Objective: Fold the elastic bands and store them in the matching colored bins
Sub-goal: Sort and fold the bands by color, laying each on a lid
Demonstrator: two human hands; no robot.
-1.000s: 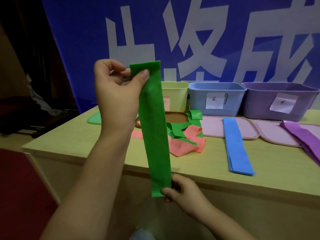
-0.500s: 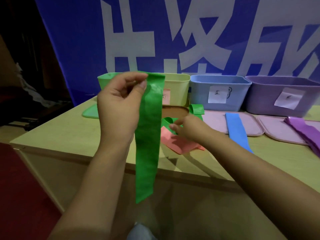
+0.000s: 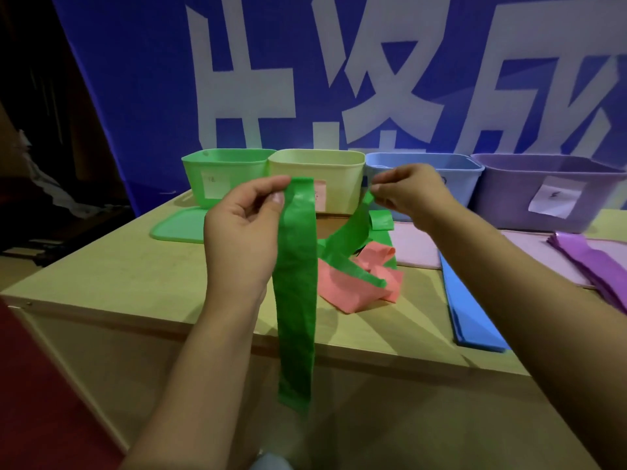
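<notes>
My left hand (image 3: 242, 232) pinches the top end of a long green band (image 3: 297, 300) that hangs straight down past the table's front edge. My right hand (image 3: 407, 195) pinches one end of a second green band (image 3: 349, 245), lifted off the table, its other end trailing over a crumpled pink band (image 3: 366, 283). Four bins stand in a row at the back: green bin (image 3: 217, 174), yellow bin (image 3: 325, 171), blue bin (image 3: 461, 174), purple bin (image 3: 529, 195).
Blue bands (image 3: 471, 310) lie stacked flat at the table's front right, purple bands (image 3: 597, 262) at the far right. A green lid (image 3: 179, 227) and pale pink lids (image 3: 417, 247) lie before the bins. A blue banner hangs behind.
My right hand let go of the hanging band's lower end, reached to the pile on the table and lifted a second green band by its end. My left hand lowered slightly.
</notes>
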